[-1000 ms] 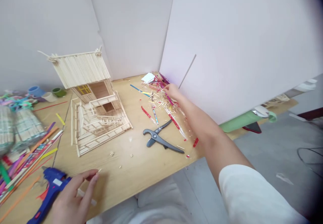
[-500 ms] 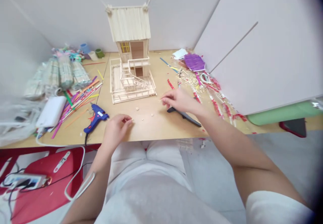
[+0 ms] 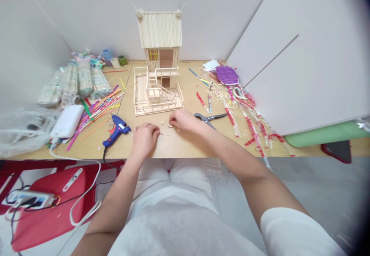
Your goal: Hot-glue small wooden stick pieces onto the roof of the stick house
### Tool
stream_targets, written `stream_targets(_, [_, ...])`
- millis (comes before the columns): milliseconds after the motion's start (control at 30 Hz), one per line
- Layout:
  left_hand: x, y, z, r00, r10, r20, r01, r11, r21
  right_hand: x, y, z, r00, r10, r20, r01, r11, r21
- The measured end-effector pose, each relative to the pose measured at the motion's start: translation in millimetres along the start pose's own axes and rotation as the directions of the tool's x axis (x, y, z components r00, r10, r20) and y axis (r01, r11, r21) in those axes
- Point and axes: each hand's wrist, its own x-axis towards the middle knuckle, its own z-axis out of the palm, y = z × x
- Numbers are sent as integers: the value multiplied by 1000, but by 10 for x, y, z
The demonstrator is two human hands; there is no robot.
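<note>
This looks like a craft workspace, a small workshop corner for building with thin wooden sticks. Plain pale panels (image 3: pixel 289 79) enclose the wooden table (image 3: pixel 164 150) at the far side and right. A stick-built model house (image 3: pixel 160 30) stands on it, with wrapped stick bundles (image 3: pixel 86 78) and loose coloured strips (image 3: pixel 98 112) to the left. A blue glue gun (image 3: pixel 117 130) lies near, and a dark cutting tool (image 3: pixel 206 118) lies right of centre, before scattered wooden offcuts (image 3: pixel 221 93). At near left, a power strip (image 3: pixel 31 199) rests on a red seat (image 3: pixel 52 225).
</note>
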Motion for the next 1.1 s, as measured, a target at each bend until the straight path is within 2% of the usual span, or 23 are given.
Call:
stream_targets(100, [18,-55,-24,1000,5,24,-3,998,-61,-79,22,-85,999,28,-35,-28,1000,14])
stream_targets(200, [30,-94,-43,994,65,87,-54,992,-117,-247,34,-163,993,63,-104,-58,997,57])
stream_targets(333, [41,-87,-33,989,83,118,-70,991,-112,-542,-22,-114,983,73,-169,-42,983,180])
stream_targets(400, [52,-70,-17,993,67,102,-61,996,-64,-701,-81,-8,975,79,-205,-24,965,260])
stream_targets(500, [59,-51,3,997,52,48,-53,999,13,-949,-184,199,943,159,-291,-32,918,395])
stream_targets(600, [29,-50,3,998,53,-35,-51,998,48,-1180,-251,348,892,279,-355,-67,859,508])
stream_targets(667, [7,-54,-14,992,71,-100,-68,997,38,-1318,-214,356,843,353,-405,-103,846,523])
stream_targets(733, [-6,-38,-48,980,100,-174,-104,995,-12,-1472,-73,287,779,417,-469,-160,855,494])
stream_targets(833, [-37,58,-129,962,97,-254,-125,988,-95,-1786,312,99,675,508,-536,-304,852,425])
stream_targets(967, [-120,235,-240,963,23,-270,-51,994,-98,-2178,940,-210,505,656,-561,-605,733,313])
stream_targets(1033, [-139,286,-258,966,20,-258,-46,994,-97,-2233,1233,-379,458,689,-562,-679,679,280])
stream_targets(1100, [-133,307,-247,964,31,-263,-57,994,-92,-2171,1483,-534,439,696,-569,-704,659,264])
